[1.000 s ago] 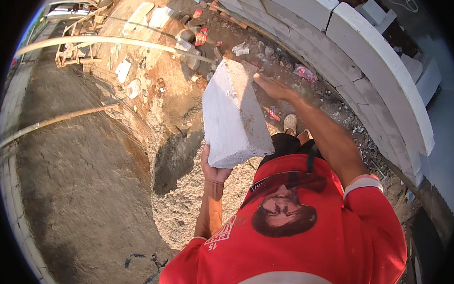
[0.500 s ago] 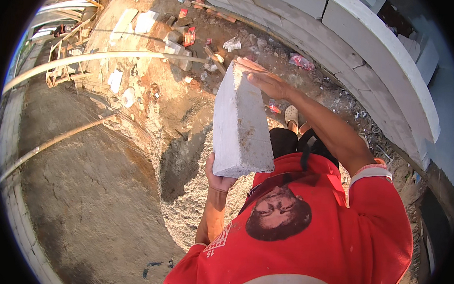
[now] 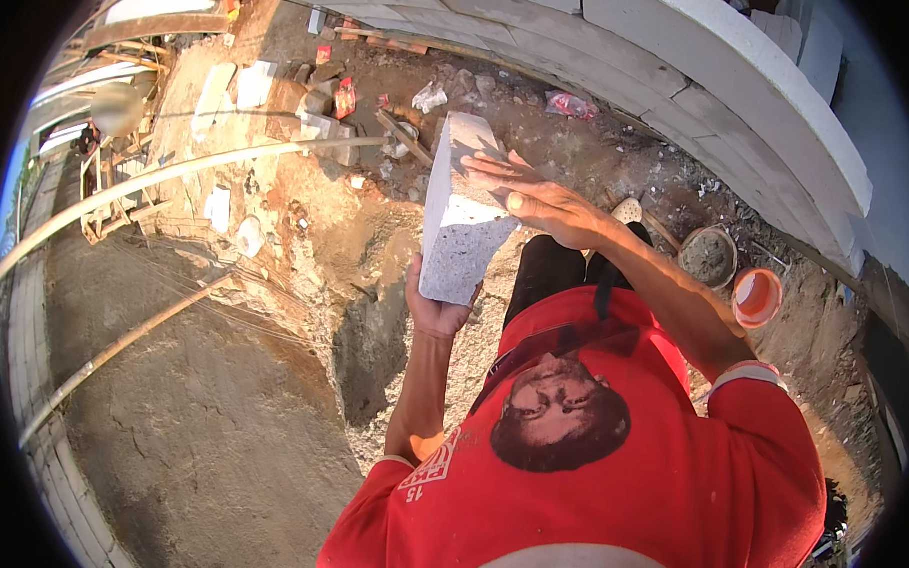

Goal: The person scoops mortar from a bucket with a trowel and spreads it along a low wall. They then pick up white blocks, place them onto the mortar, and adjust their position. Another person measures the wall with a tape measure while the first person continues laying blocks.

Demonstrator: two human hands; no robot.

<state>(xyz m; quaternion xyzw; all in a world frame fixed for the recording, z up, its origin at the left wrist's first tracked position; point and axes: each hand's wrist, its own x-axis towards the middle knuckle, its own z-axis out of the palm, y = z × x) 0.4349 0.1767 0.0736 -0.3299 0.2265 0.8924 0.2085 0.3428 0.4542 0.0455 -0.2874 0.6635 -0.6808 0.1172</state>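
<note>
A pale grey aerated concrete block (image 3: 458, 249) is held up in front of me, its long side pointing away and its near end pitted. My left hand (image 3: 440, 306) cups the near end from below, with fingers and thumb on either side of it. Against the block's right face lies my right hand (image 3: 543, 199), palm side to the block and fingers stretched out flat. The block's underside is hidden.
A block wall (image 3: 681, 112) curves along the right. Beside it stand a bucket of grey mortar (image 3: 709, 258) and an orange bucket (image 3: 756, 298). Bamboo poles (image 3: 168, 179) cross the left, over a dug pit edge. Rubble and a red wrapper (image 3: 345, 98) lie ahead.
The block has shifted up and slightly left in view, and its near end has tipped toward me. My right hand has slid from the far top end onto the right face. Two buckets have come into view.
</note>
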